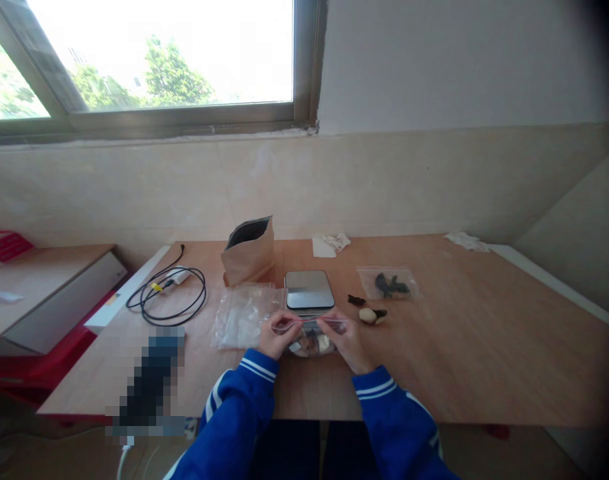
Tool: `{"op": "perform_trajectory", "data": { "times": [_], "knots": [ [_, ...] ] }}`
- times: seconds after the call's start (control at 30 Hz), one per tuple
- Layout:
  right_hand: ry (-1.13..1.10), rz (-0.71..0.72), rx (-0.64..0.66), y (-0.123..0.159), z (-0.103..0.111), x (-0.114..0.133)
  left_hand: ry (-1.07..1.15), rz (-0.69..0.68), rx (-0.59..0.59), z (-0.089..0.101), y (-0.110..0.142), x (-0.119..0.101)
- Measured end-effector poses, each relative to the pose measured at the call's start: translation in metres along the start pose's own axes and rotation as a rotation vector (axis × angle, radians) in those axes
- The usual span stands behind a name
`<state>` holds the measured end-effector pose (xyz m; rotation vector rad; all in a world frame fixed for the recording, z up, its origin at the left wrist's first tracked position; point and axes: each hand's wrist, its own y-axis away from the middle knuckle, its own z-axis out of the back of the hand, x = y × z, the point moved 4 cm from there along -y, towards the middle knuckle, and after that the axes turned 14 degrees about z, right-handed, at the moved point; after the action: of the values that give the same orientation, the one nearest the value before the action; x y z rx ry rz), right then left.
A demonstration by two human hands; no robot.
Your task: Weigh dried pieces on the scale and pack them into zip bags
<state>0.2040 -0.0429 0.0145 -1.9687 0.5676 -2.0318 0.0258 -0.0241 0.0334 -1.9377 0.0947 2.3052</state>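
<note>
Both hands pinch the top edge of a clear zip bag [312,345] that holds brown and whitish pieces. My left hand [278,335] grips the left part of its rim, and my right hand [348,340] the right part, thumbs close together. Just beyond the bag sits a flat kitchen scale [309,289] with a silver plate; its front is partly hidden. Left of my left hand lies a pile of clear plastic bags [242,317]. To the right are a pale, rounded piece [368,316] and a dark dried piece [356,300].
An open brown paper pouch [249,253] stands at the back. A zip bag with dark green contents [392,284] lies right of the scale. A coiled black cable [167,297] and a blurred-out dark object [152,380] are at left. Crumpled tissue [337,242] lies near the wall.
</note>
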Motion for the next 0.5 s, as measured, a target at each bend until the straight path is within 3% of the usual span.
{"op": "perform_trajectory", "data": {
  "times": [0.13,0.5],
  "knots": [
    [-0.050,0.024,0.000,0.001,-0.004,0.002,-0.018,-0.021,0.063,-0.004,0.001,-0.003],
    [-0.020,0.053,0.078,0.004,-0.012,-0.008,0.001,-0.134,0.069,-0.004,0.001,-0.002]
  ]
}}
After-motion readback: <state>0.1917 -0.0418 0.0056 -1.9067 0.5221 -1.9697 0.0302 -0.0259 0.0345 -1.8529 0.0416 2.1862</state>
